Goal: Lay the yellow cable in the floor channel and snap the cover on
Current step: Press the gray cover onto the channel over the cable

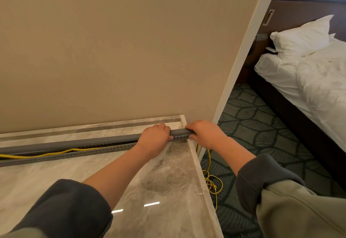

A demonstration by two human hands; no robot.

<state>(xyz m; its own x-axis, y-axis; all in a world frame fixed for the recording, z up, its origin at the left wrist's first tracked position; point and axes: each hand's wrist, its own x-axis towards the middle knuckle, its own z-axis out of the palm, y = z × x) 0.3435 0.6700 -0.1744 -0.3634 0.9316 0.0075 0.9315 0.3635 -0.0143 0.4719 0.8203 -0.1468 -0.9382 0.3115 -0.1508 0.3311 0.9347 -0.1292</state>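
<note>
Fingers (164,126) of the left hand (153,137) curl over the top edge of the long grey plastic cover strip (74,144) just right of centre frame, grasping it from above. The right hand (206,134) sits just beside it, its fingers (189,127) likewise hooked over the strip's right end. Between the two hands a short stretch of the strip shows, with a row of small slots beneath it (the toothed side wall of the grey slotted plastic floor channel (74,154)). Channel and strip run from the left edge toward the hands, across the glossy grey marble floor slab (56,177), near the foot of the beige wall (112,50). Toward the left the strip stands apart from the channel's near wall, and the thin yellow cable (28,156) lies in the gap between them. Past the slab's right edge the cable drops and loops in a loose coil on the green leaf-patterned carpet (262,129) at lower right. Dark grey sleeves (71,209) are pushed up both forearms. At upper right stands a bed with rumpled white linen (309,80) and a white pillow (303,37).
</note>
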